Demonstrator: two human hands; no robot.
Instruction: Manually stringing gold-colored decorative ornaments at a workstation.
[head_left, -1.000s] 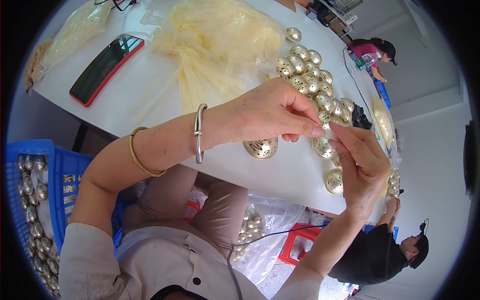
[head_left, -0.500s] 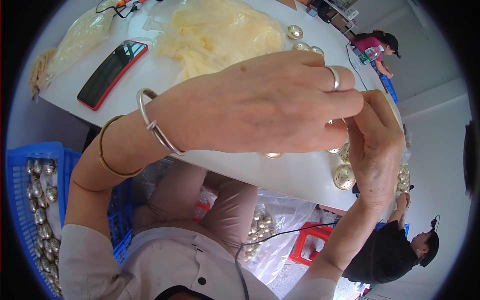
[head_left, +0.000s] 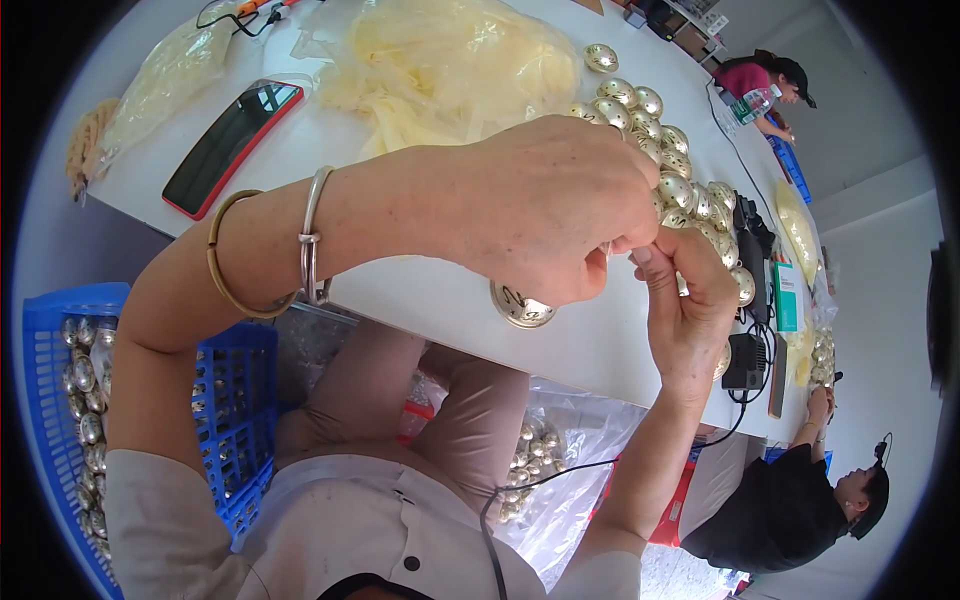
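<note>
My left hand [head_left: 540,200] is raised over the white table [head_left: 400,290] with its fingers curled shut. A round gold ornament [head_left: 520,304] shows just under its palm, seemingly held there. My right hand [head_left: 690,300] comes up from the right, and its thumb and forefinger pinch against my left fingertips. Something small and thin sits between them, mostly hidden by the fingers. My left wrist carries a silver bangle and a gold bangle. A pile of several more gold ornaments [head_left: 690,170] lies on the table behind the hands.
Crumpled yellowish plastic bags [head_left: 450,60] and a red-cased phone [head_left: 230,145] lie on the table's far side. A blue crate [head_left: 50,330] of ornaments stands at my left. A bag of ornaments [head_left: 535,460] sits under the table. A black adapter [head_left: 745,360] and two other people [head_left: 800,500] are at the right.
Both hands rose from the ornament pile toward the camera, fingertips staying together. My left hand now covers much of the pile, and the gold ornament shows under it.
</note>
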